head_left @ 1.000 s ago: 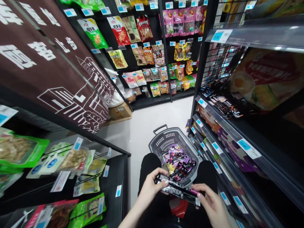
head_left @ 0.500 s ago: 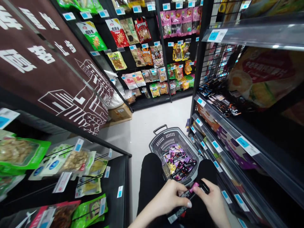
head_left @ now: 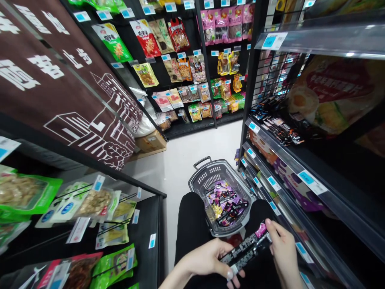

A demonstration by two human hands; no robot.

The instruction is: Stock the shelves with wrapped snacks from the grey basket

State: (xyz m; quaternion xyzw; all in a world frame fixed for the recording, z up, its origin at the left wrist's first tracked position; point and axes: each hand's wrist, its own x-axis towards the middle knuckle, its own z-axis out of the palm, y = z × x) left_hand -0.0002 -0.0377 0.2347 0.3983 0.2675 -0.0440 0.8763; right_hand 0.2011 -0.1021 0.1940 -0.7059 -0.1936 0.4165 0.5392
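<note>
Long, slim black snack packets (head_left: 245, 249) with pale lettering lie side by side over my lap, seemingly two of them, one with a pink end. My left hand (head_left: 212, 259) is wrapped around their lower left part, thumb on top and fingers beneath. At the upper right end, my right hand (head_left: 281, 245) pinches the packets by the pink tip between thumb and fingers. Just beyond my hands, a grey plastic basket (head_left: 224, 165) stands on the floor between my knees. Inside it is a loose pile of purple, black and yellow snack packets (head_left: 225, 202).
Close on my right runs a tiered shelf (head_left: 282, 158) with price tags and a heap of black packets (head_left: 278, 124). Hanging snack bags (head_left: 96, 200) fill a rack at left. A cardboard box (head_left: 150, 140) sits beside the brown banner (head_left: 75, 80); the back rack (head_left: 192, 130) crosses ahead.
My right hand has moved right and slightly up, away from my left hand. More of the black packets now shows between them. The view has shifted slightly.
</note>
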